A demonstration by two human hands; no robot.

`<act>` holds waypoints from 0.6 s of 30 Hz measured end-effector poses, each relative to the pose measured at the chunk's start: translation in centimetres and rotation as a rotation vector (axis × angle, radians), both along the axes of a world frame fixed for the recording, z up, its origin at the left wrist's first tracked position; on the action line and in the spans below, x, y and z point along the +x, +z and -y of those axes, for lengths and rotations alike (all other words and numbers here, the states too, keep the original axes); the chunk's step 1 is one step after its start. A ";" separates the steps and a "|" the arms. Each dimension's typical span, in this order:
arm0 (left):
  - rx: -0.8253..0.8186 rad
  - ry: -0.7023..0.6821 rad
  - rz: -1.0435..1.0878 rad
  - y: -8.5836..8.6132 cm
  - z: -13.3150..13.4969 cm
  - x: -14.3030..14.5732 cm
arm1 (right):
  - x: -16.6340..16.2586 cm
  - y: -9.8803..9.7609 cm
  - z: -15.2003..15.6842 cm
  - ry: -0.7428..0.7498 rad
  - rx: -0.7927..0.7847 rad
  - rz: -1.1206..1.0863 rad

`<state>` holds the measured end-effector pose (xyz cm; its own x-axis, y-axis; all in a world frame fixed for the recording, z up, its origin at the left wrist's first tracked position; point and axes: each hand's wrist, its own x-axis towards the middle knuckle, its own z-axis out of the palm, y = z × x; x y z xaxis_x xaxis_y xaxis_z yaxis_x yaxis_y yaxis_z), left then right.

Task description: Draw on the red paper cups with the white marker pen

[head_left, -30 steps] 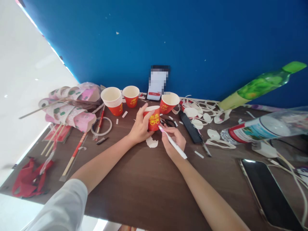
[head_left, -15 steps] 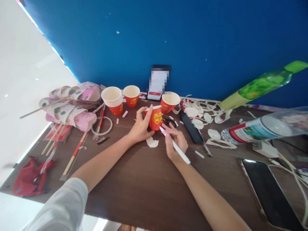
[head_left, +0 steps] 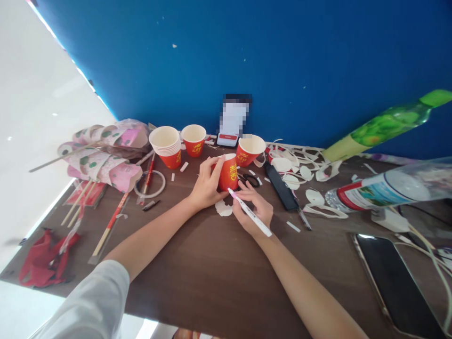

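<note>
My left hand (head_left: 206, 185) is wrapped round a red paper cup (head_left: 229, 172) with gold print, standing on the brown table (head_left: 212, 273). My right hand (head_left: 254, 210) grips a white pen (head_left: 249, 213) whose pink tip touches the cup's lower side. A small white paper scrap (head_left: 223, 208) lies just under the cup, between my two hands. Black scissors (head_left: 249, 180) lie right behind my right hand.
More red cups stand behind: a stack (head_left: 166, 147), a single cup (head_left: 193, 139) and another (head_left: 249, 149). A propped phone (head_left: 232, 121) leans on the blue wall. White paper cuttings (head_left: 300, 169), a water bottle (head_left: 381, 190), a green bottle (head_left: 384, 125), a flat phone (head_left: 395, 282), chopsticks (head_left: 109, 226) and pink paper rolls (head_left: 102, 157) lie around.
My left hand has turned the cup, so its gold print now faces right. My right hand has shifted the pen tip lower and to the left along the cup.
</note>
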<state>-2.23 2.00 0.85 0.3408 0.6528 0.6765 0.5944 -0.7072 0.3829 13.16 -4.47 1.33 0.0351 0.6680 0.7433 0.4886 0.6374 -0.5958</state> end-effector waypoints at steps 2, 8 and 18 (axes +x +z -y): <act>0.023 0.010 -0.009 0.0 0.0 0.0 | 0.0 -0.1 0.0 0.008 0.001 -0.010; 0.038 0.015 -0.017 0.0 0.0 0.0 | -0.1 -0.2 -0.1 -0.018 -0.038 -0.023; 0.031 0.012 -0.012 0.0 0.1 0.1 | -0.3 -0.1 -0.2 -0.034 -0.024 -0.038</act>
